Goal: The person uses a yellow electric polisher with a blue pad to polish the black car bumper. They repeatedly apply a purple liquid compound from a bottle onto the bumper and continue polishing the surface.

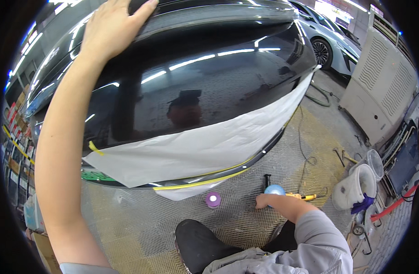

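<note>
My left hand [110,27] lies on the upper edge of a glossy black car panel [209,86], its thumb spread and its fingertips cut off by the picture's top. Down by the floor, my right hand [266,201] is closed, with its fingers curled beside a power polisher. The polisher has a light blue round pad [274,189], a black side handle [267,179] and a yellow body [305,197] partly behind my forearm. Whatever the right hand grips is hidden. White masking paper [195,150] covers the panel's lower part, held by yellow tape [96,148].
A purple round pad [213,199] with a white centre lies on the floor near my shoe [202,244]. To the right stand a white bucket [355,185] with a purple glove [362,204] and a beige cabinet [378,77]. A cable [303,148] crosses the floor; a silver car [330,34] stands behind.
</note>
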`<control>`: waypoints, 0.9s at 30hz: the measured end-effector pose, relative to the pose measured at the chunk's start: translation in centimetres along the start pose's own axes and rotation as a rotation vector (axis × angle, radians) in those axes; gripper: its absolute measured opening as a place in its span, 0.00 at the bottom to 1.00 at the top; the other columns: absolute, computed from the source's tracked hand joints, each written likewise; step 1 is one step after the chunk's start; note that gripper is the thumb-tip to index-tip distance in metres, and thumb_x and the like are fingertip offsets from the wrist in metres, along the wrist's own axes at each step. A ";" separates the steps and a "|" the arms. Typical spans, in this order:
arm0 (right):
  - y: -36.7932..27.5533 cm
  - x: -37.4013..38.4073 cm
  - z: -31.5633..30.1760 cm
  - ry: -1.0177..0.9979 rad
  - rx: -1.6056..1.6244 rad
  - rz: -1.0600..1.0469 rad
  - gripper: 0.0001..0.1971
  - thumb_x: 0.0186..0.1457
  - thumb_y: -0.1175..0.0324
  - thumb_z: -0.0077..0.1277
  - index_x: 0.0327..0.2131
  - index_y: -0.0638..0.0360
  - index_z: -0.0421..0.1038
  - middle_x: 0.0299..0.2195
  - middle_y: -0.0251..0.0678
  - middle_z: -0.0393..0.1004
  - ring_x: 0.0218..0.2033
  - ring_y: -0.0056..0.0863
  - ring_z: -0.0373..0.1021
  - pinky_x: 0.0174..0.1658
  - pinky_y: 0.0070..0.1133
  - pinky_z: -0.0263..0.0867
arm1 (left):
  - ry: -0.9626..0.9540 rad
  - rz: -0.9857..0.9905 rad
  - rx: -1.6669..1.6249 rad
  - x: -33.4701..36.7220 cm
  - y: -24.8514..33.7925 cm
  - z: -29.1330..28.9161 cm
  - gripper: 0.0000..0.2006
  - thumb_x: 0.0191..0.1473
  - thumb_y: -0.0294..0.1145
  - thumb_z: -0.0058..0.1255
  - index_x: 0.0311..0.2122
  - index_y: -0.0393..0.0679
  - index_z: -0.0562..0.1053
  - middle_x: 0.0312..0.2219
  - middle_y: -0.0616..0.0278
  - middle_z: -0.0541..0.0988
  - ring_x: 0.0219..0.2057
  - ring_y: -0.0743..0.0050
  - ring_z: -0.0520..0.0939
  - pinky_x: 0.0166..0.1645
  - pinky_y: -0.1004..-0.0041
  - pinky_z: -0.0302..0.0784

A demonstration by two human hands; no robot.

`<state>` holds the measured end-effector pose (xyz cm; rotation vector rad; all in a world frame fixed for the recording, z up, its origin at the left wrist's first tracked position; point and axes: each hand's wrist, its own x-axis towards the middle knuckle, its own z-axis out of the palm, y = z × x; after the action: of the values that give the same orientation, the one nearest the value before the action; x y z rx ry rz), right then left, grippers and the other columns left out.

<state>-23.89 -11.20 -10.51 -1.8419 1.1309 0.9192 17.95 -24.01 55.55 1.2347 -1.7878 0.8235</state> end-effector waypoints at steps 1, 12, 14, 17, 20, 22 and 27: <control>1.6 -0.9 -0.5 -0.006 -0.047 -0.070 0.24 0.64 0.48 0.53 0.30 0.61 0.85 0.30 0.40 0.83 0.35 0.39 0.77 0.45 0.40 0.75 | -0.100 -0.084 -0.041 0.5 -1.2 0.1 0.27 0.63 0.48 0.56 0.62 0.43 0.75 0.54 0.39 0.81 0.59 0.38 0.79 0.66 0.49 0.71; 15.0 -10.5 9.7 0.682 0.467 0.380 0.28 0.53 0.52 0.61 0.57 0.48 0.77 0.55 0.45 0.80 0.56 0.45 0.76 0.60 0.39 0.73 | 0.093 0.101 0.211 2.6 -12.1 5.8 0.34 0.69 0.62 0.43 0.74 0.57 0.65 0.74 0.51 0.63 0.75 0.50 0.62 0.80 0.53 0.51; 16.9 -12.4 13.6 0.644 0.419 0.455 0.40 0.51 0.53 0.65 0.68 0.48 0.66 0.65 0.44 0.70 0.63 0.43 0.71 0.64 0.38 0.70 | 0.053 0.221 0.242 2.5 -13.0 5.0 0.32 0.72 0.59 0.40 0.73 0.53 0.66 0.73 0.51 0.65 0.75 0.51 0.63 0.79 0.53 0.53; 18.5 -13.7 17.3 0.579 0.326 0.514 0.52 0.48 0.53 0.69 0.74 0.51 0.54 0.70 0.43 0.63 0.69 0.43 0.64 0.69 0.39 0.64 | 0.080 0.248 0.248 1.8 -13.2 4.0 0.30 0.74 0.55 0.38 0.73 0.50 0.66 0.72 0.51 0.66 0.74 0.51 0.64 0.79 0.54 0.53; 18.1 -11.9 18.5 0.703 0.096 0.367 0.59 0.44 0.53 0.73 0.76 0.54 0.49 0.71 0.41 0.61 0.74 0.41 0.56 0.74 0.42 0.56 | 0.062 0.106 0.198 3.3 -11.7 3.7 0.29 0.75 0.52 0.38 0.73 0.49 0.67 0.71 0.50 0.68 0.74 0.50 0.65 0.78 0.54 0.53; 17.5 -9.8 18.2 0.722 0.084 0.320 0.60 0.43 0.52 0.74 0.75 0.55 0.50 0.72 0.40 0.61 0.75 0.40 0.53 0.76 0.42 0.50 | 0.116 0.162 0.285 5.8 -9.5 3.8 0.30 0.74 0.54 0.40 0.72 0.50 0.67 0.71 0.50 0.68 0.73 0.49 0.66 0.78 0.52 0.55; 17.4 -4.2 15.8 0.605 0.063 0.221 0.58 0.43 0.51 0.75 0.74 0.55 0.53 0.66 0.42 0.67 0.71 0.41 0.60 0.75 0.42 0.48 | 0.089 0.341 0.305 10.0 -1.4 7.6 0.34 0.71 0.62 0.40 0.74 0.55 0.65 0.72 0.46 0.65 0.75 0.43 0.61 0.77 0.44 0.53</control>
<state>-44.23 -1.11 -17.96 -2.0306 1.7325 0.4298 15.33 -35.12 60.83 1.0701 -1.8751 1.3656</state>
